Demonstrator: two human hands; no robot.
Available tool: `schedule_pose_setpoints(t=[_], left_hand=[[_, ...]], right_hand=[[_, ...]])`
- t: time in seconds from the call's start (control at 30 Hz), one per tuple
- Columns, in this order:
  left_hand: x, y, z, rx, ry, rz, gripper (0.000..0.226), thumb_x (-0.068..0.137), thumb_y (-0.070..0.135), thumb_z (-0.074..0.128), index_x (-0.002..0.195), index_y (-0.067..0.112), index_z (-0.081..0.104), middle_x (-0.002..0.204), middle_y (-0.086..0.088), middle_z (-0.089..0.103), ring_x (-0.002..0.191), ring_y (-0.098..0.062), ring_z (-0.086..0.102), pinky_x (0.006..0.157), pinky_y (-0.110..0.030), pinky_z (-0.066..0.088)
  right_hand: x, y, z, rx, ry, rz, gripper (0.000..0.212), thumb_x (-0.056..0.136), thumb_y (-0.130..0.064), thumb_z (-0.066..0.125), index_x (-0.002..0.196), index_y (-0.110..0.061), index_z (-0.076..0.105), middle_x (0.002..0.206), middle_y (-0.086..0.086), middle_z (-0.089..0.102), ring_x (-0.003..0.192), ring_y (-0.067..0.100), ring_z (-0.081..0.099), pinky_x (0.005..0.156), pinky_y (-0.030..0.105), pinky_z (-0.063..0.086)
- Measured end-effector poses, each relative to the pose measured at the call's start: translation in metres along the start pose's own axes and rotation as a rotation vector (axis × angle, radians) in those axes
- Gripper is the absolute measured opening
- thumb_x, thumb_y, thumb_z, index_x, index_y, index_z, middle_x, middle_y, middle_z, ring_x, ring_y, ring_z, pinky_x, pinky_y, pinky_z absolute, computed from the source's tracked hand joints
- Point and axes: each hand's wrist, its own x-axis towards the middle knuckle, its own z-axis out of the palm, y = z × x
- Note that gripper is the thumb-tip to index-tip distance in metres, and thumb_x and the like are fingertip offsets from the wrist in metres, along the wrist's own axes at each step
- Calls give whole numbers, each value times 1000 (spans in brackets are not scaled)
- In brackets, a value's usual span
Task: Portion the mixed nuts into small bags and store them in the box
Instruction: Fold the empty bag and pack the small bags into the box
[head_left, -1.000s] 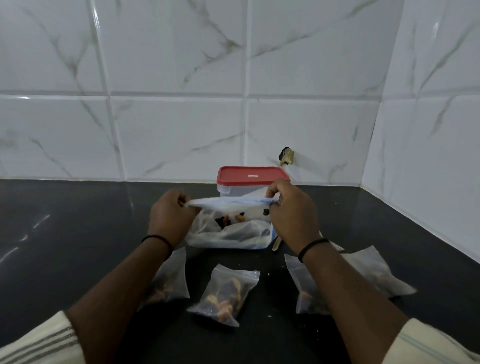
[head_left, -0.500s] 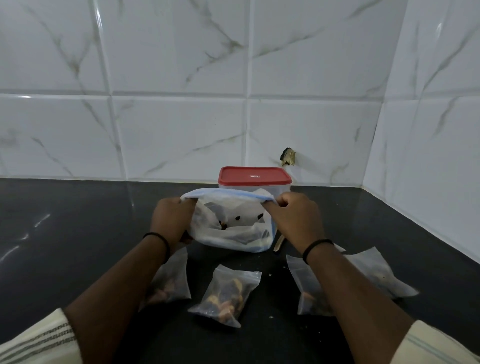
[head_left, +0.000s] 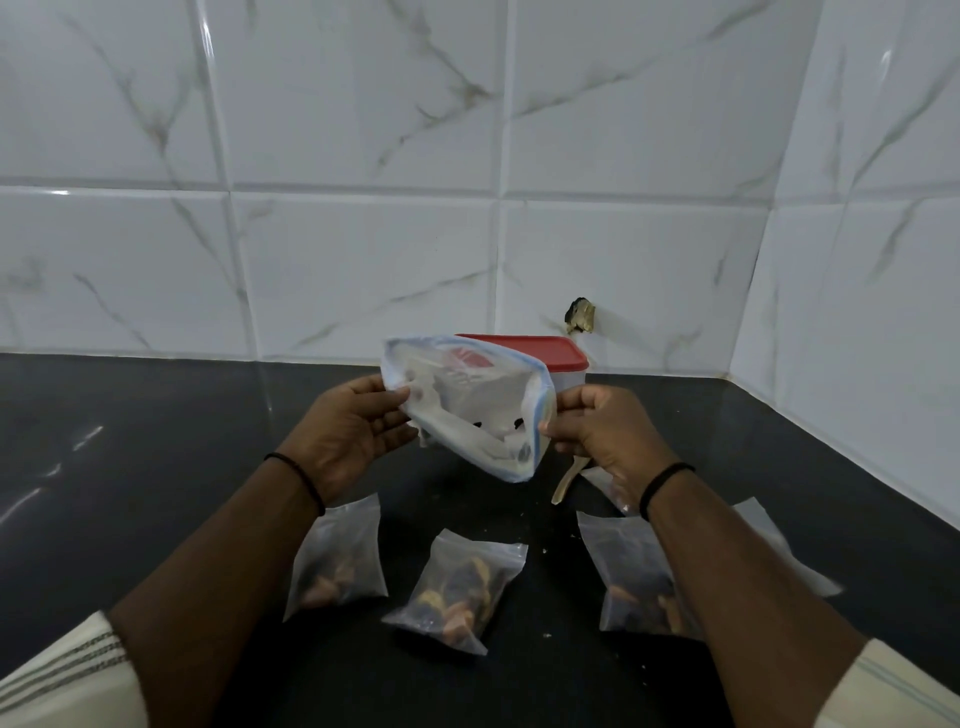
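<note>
A large clear zip bag (head_left: 470, 402) with a blue seal strip is lifted off the counter, nearly empty, with a few dark bits inside. My left hand (head_left: 353, 434) holds its left side with thumb and fingers. My right hand (head_left: 597, 431) pinches its right edge. Behind it stands the box (head_left: 563, 374) with a red lid (head_left: 535, 351) on. Three small filled bags lie on the dark counter: the left bag (head_left: 337, 558), the middle bag (head_left: 457, 590) and the right bag (head_left: 636, 584), the last partly under my right forearm.
A wooden spoon (head_left: 569, 475) lies on the black counter (head_left: 156, 441) by my right hand. An empty-looking small bag (head_left: 779, 551) lies at the right. White tiled walls close the back and right. Crumbs dot the counter.
The large bag has been lifted from the counter and tilted, its mouth turned up and left. My left hand shifted to hold the bag's side.
</note>
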Motion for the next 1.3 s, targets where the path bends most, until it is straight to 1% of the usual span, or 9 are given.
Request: schedule_pose_setpoints(t=[0.1, 0.43, 0.6, 0.73, 0.87, 0.97, 1.03, 1.13, 1.3], left_hand=[[-2, 0, 4, 22, 1, 29, 17, 80, 6, 62, 96, 8, 61, 86, -7, 72, 71, -17, 71, 62, -29, 60], [0, -2, 4, 83, 114, 4, 20, 87, 0, 62, 97, 13, 51, 103, -15, 61, 68, -22, 66, 43, -24, 52], [7, -7, 1, 420, 336, -38, 24, 85, -3, 62, 97, 9, 45, 77, -14, 51, 51, -18, 45, 39, -29, 45], [10, -13, 0, 772, 501, 94, 23, 82, 0, 59, 87, 16, 43, 86, -10, 50, 66, -25, 49, 43, -30, 44], [8, -17, -1, 892, 546, 154, 19, 81, 5, 59, 93, 14, 47, 85, -9, 53, 74, -28, 54, 55, -38, 53], [8, -14, 1, 793, 439, 84, 14, 86, 9, 62, 94, 13, 51, 80, -9, 55, 65, -24, 54, 48, -31, 48], [5, -13, 4, 632, 343, 8, 9, 90, 12, 61, 86, 8, 54, 64, -9, 49, 49, -19, 44, 45, -26, 40], [1, -11, 8, 448, 291, -24, 22, 91, 27, 64, 80, 8, 59, 56, -7, 45, 44, -16, 38, 46, -24, 35], [3, -5, 2, 176, 347, -24, 48, 92, 59, 50, 86, 14, 67, 64, -6, 55, 51, -16, 43, 51, -25, 39]], right_hand=[[-1, -2, 1, 42, -3, 21, 18, 83, -1, 75, 99, -2, 67, 94, 13, 73, 80, 19, 71, 66, 27, 62], [0, -3, 5, 21, 17, 28, 10, 89, -6, 60, 85, -8, 51, 78, 15, 60, 49, 18, 51, 44, 29, 46], [0, 3, 7, -306, 221, -158, 12, 81, -13, 59, 79, -9, 48, 69, 7, 55, 53, 21, 50, 47, 36, 48], [-2, 4, 9, -542, 324, -263, 15, 82, -11, 56, 76, -15, 43, 66, 0, 48, 59, 19, 43, 51, 31, 35], [-3, 6, 10, -689, 334, -249, 14, 87, -13, 54, 89, -20, 43, 69, -6, 45, 58, 9, 39, 50, 25, 27], [1, 7, 6, -587, 269, -115, 11, 85, -22, 56, 93, -17, 49, 79, -2, 54, 67, 16, 51, 56, 27, 37], [1, 6, 5, -444, 208, -2, 13, 85, -27, 56, 89, -14, 53, 75, 3, 58, 57, 17, 54, 50, 27, 41], [1, 2, 3, -240, 152, 85, 21, 87, -29, 58, 76, -11, 53, 62, 8, 53, 41, 14, 44, 40, 23, 37], [3, 0, 3, -16, 121, 101, 29, 90, -38, 62, 77, -13, 55, 70, 7, 49, 54, 16, 42, 47, 28, 37]])
